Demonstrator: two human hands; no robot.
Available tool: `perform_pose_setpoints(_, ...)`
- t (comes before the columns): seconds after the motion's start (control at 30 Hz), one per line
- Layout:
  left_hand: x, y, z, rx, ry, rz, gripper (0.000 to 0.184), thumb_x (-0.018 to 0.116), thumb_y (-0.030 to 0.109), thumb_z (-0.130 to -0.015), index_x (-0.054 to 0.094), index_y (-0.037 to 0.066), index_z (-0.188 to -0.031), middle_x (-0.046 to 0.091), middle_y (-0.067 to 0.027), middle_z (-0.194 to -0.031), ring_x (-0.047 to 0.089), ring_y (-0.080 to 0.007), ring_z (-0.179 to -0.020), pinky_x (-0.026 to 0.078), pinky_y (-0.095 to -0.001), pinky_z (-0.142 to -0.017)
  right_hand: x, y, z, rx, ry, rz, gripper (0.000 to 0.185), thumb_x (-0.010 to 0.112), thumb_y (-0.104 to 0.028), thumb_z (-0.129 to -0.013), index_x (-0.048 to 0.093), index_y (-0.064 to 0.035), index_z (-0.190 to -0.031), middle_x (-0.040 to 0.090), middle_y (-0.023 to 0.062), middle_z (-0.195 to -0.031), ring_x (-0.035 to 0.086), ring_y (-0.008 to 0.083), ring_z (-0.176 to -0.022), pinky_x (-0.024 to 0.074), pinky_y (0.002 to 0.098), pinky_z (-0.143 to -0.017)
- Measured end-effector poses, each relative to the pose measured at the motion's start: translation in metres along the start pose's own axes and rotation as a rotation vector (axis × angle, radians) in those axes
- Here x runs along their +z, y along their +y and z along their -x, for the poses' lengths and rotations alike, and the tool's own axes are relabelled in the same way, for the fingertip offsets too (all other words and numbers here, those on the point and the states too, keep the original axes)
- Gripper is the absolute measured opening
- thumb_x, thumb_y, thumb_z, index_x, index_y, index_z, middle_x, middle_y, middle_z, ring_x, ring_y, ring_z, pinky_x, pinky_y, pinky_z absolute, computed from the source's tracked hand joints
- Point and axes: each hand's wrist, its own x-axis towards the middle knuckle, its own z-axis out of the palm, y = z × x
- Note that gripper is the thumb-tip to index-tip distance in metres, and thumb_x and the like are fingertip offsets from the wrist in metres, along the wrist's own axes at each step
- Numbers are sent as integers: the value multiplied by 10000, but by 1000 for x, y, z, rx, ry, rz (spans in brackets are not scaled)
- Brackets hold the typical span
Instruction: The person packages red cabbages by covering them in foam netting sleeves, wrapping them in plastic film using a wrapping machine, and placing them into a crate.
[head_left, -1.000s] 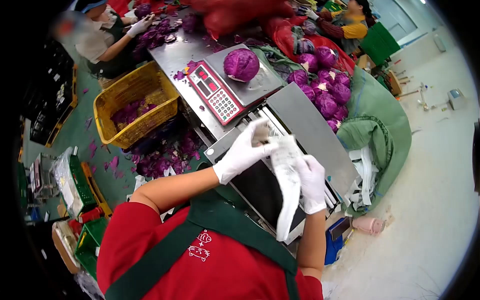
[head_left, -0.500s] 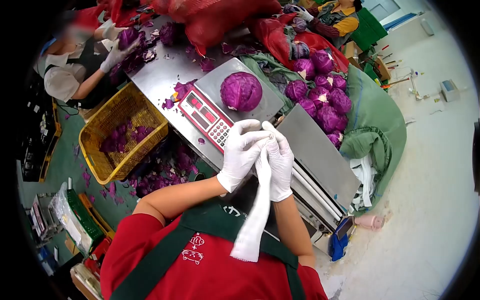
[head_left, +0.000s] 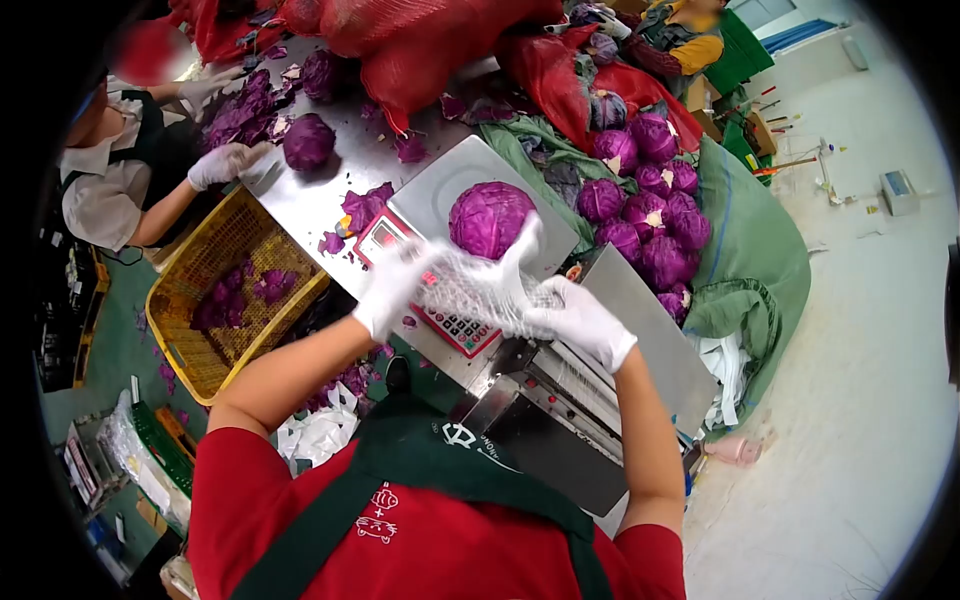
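A white mesh sleeve point(head_left: 478, 288) is stretched out between my two gloved hands, over the scale's keypad. One bunched end of it sticks up in front of the red cabbage. On its left side my left hand point(head_left: 398, 288) is closed, a little blurred by motion. My right hand point(head_left: 588, 322) pinches the right side of the sleeve. Just beyond them, a purple-red cabbage point(head_left: 488, 215) sits on the metal plate of the digital scale point(head_left: 430, 185). The sleeve covers part of the scale's red-edged panel.
Several red cabbages point(head_left: 655, 215) lie in a green sack point(head_left: 760, 270) to the right. At left, a co-worker's gloved hand point(head_left: 228, 165) is near a cabbage point(head_left: 309, 142). A yellow crate point(head_left: 185, 355) holds leaves. Red net sacks point(head_left: 420, 50) stand behind. A steel machine point(head_left: 640, 330) adjoins the scale.
My hands have moved apart, and the sleeve that hung down is now spread sideways between them. The co-worker's cabbage now rests on the table, out of the hands.
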Motion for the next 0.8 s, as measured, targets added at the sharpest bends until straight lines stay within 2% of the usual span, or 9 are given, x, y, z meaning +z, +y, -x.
perform_pose_setpoints(0.1, -16, 19, -59, 415, 393, -280, 309, 584, 313, -914, 635, 7, -914, 640, -67, -723, 586, -124, -628, 461, -297, -592, -35, -28, -62, -113, 267, 107, 317, 618, -322, -899, 674, -18, -828, 646, 24, -791, 574, 74, -706, 478, 244, -614)
perform_pose_setpoints(0.2, -16, 18, -101, 228, 472, -691, 443, 494, 509, -901, 641, 97, -967, 676, -140, -792, 660, -304, -763, 485, -420, -685, -55, -52, -118, -112, 502, -114, 335, 508, -262, -919, 640, -19, -730, 625, 9, -714, 551, 102, -636, 454, 274, -588)
perform_pose_setpoints(0.37, 3, -3, -101, 296, 287, -1282, 172, 500, 280, -893, 574, 131, -936, 671, -132, -800, 658, -343, -795, 500, -459, -671, -54, 84, -230, -149, 343, 135, 297, 545, -226, -880, 639, 17, -1021, 666, 201, -909, 648, 274, -775, 501, 354, -734)
perform_pose_setpoints(0.4, 7, -9, -99, 321, 292, -1260, 131, 492, 229, -883, 562, 137, -945, 666, -117, -780, 657, -341, -783, 497, -456, -657, -43, 99, -226, -423, 257, 402, 324, 529, -210, -893, 604, 28, -1100, 663, 201, -962, 651, 264, -811, 507, 343, -761)
perform_pose_setpoints(0.5, 11, -35, -91, 566, 378, -1051, 145, 482, 144, -854, 565, 152, -973, 643, -100, -810, 629, -351, -770, 472, -466, -655, 6, 46, -170, -2, 225, -1016, 305, 483, -156, -932, 597, 50, -1128, 665, 149, -1049, 642, 218, -902, 501, 314, -809)
perform_pose_setpoints(0.57, 14, -53, -77, 604, 305, -687, 176, 514, 175, -909, 570, 130, -1070, 633, -127, -958, 624, -270, -919, 480, -371, -744, 22, 34, -145, -150, 319, -1018, 285, 468, -154, -956, 602, 7, -1149, 643, 86, -1124, 620, 186, -1004, 469, 319, -916)
perform_pose_setpoints(0.7, 33, -12, 0, -390, -572, 967, 502, 434, 419, -975, 466, 62, -1326, 555, -110, -1277, 553, -231, -1155, 436, -399, -1016, 46, -8, -50, -351, 331, -838, 290, 438, -158, -971, 602, 21, -1130, 644, 76, -1100, 606, 161, -1014, 456, 298, -918)
perform_pose_setpoints(0.73, 31, 2, 18, 128, -592, 272, 526, 410, 434, -978, 449, 52, -1337, 522, -123, -1318, 519, -259, -1198, 411, -418, -1041, 53, 1, -40, -294, 360, -819, 287, 440, -141, -960, 598, 30, -1128, 644, 79, -1091, 600, 162, -1014, 453, 292, -913)
perform_pose_setpoints(0.8, 26, 19, 43, 108, -665, 306, 579, 349, 469, -983, 421, 32, -1356, 475, -144, -1368, 477, -304, -1245, 368, -449, -1078, 53, -15, 4, -285, 417, -559, 270, 449, -150, -964, 595, 35, -1095, 645, 86, -1060, 603, 163, -971, 461, 291, -879)
